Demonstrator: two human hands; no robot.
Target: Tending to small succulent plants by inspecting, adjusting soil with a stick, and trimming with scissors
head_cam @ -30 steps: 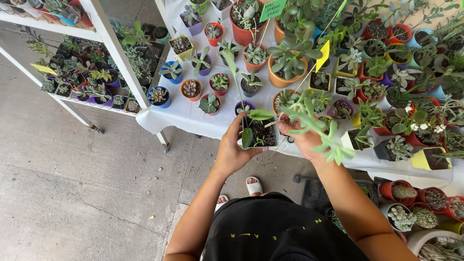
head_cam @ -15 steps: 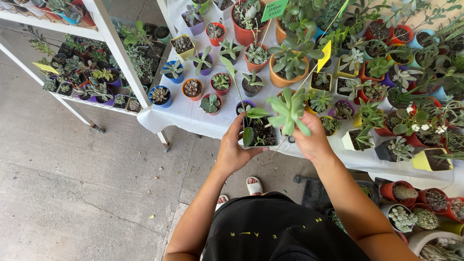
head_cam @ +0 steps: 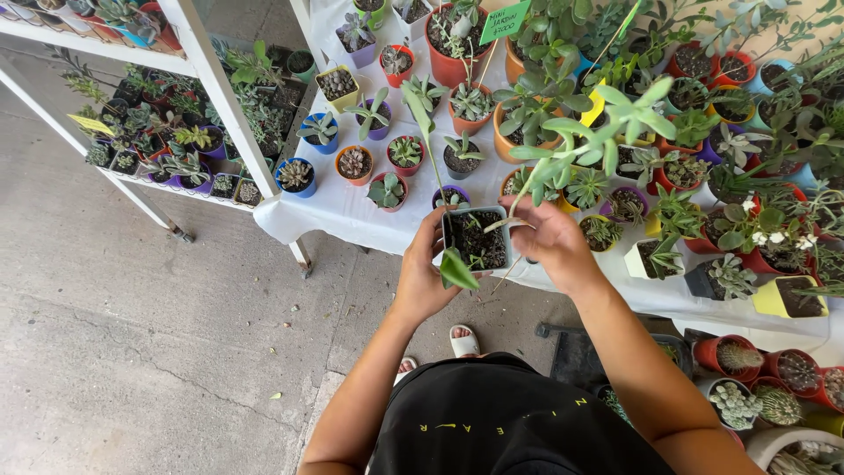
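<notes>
We stand on a cracked grey concrete floor [head_cam: 132, 352] at a plant stall, looking down on a table draped in a white cloth [head_cam: 334, 207] and crowded with small succulents in red, orange, blue, purple and yellow pots; a white metal shelf rack [head_cam: 211, 79] to the left carries more small pots, and further potted cacti sit low at the near right. A green price card [head_cam: 504, 19] stands among the pots at the far side. Just over the near edge of the table we hold a small square pot [head_cam: 476, 237] of dark soil, pale blue-grey in colour, with a long-stemmed plant [head_cam: 607, 119] rising from it and leaning off to the right, its pale green leaves spread over the display. Our left hand [head_cam: 422, 273] grips the pot's left side, fingers curled round the wall and the thumb near the rim, beside a single green leaf [head_cam: 457, 268] that hangs over the near edge. Our right hand [head_cam: 549, 242] is at the pot's right side, fingers bent and closed lightly about the base of the stem, touching the rim. A sandalled foot [head_cam: 463, 339] shows below, between our forearms.
</notes>
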